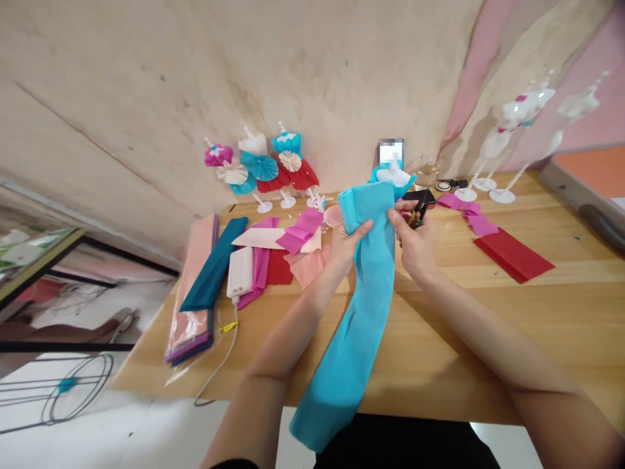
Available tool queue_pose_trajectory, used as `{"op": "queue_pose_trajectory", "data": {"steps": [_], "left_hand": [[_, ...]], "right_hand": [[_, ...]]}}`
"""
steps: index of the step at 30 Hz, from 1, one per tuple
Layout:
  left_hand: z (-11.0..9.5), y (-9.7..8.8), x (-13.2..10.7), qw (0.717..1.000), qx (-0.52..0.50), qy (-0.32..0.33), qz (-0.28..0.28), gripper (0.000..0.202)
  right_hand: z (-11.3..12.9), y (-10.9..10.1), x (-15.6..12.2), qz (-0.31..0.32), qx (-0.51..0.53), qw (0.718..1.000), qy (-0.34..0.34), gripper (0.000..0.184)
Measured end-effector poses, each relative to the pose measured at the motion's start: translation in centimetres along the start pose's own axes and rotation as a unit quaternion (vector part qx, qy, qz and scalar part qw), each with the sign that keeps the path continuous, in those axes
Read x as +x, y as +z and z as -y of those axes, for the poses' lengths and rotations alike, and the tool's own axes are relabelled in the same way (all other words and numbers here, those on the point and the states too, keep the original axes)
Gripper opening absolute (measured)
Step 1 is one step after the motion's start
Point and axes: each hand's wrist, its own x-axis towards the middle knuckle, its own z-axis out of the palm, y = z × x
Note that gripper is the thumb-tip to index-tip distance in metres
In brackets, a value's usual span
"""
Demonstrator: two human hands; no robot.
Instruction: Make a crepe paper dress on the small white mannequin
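Over the middle of the wooden table [488, 326], a person holds up a long blue paper strip [361, 312]. Its top is up near the table's back edge. The rest hangs down past the table's front edge toward the person's lap.

The left hand [347, 246] pinches the strip's left side near the top, with the thumb on the front. The right hand [417, 247] pinches the right side at the same height. A black thing [420, 198], maybe scissors, sits just behind the right hand. I cannot tell if that hand holds it too.

The strip looks very light, thin and floppy. I think it would bend, crumple or rip if pulled hard. Soft pinches on both side edges near the top seem the best place to hold it.

At the table's back edge stand little paper dress dolls [261, 166]. Toward the table's left end lie a white power bank [240, 272] and pink paper bits [303, 238]. Toward its right end lies a red sheet [512, 255].
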Motion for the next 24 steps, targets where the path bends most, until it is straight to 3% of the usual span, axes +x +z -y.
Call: {"op": "queue_pose_trajectory", "data": {"steps": [7,14,24], "left_hand": [[0.6,0.0,0.3,1.000,-0.006,0.000,-0.012,0.040],[0.9,0.1,0.5,1.000,0.002,0.016,-0.026,0.047],[1.5,0.1,0.7,0.999,0.000,0.021,-0.034,0.055]], "right_hand": [[-0.7,-0.4,0.1,0.016,0.021,0.999,0.030,0.029],[-0.7,-0.3,0.8,0.012,0.037,0.999,-0.001,0.023],[-0.6,-0.2,1.4,0.011,0.031,0.999,0.011,0.018]]}}
